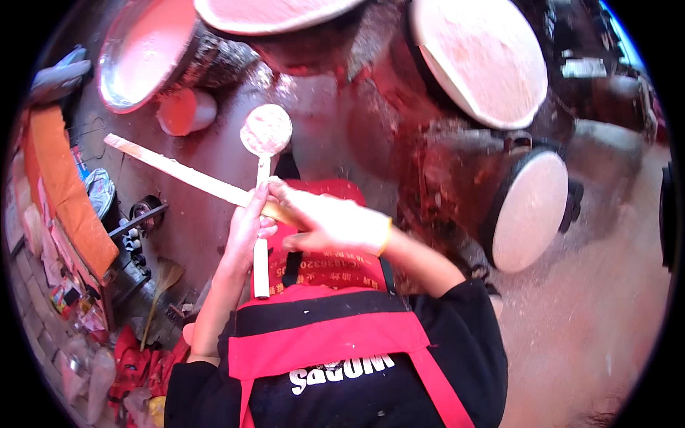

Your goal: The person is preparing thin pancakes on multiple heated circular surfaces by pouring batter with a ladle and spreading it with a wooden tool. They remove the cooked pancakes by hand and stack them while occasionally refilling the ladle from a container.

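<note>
My left hand (252, 221) is closed round the pale handle of a tool with a round, flat, crusted head (265, 130). It holds the tool upright in front of my red apron (325, 321). My right hand (335, 222), in a white glove with a yellow cuff, grips a long pale flat stick (171, 165) that reaches up to the left, crossing the tool's handle. The fingers of both hands meet where the two pieces cross, so I cannot tell exactly which fingers touch which.
Large round pans (478, 60) of pale pink stuff stand ahead and right, with a metal basin (150, 53) and small bucket (184, 114) front left. Another pale round top (529, 210) is at my right. An orange board (75, 200), a broom (160, 282) and clutter line the left.
</note>
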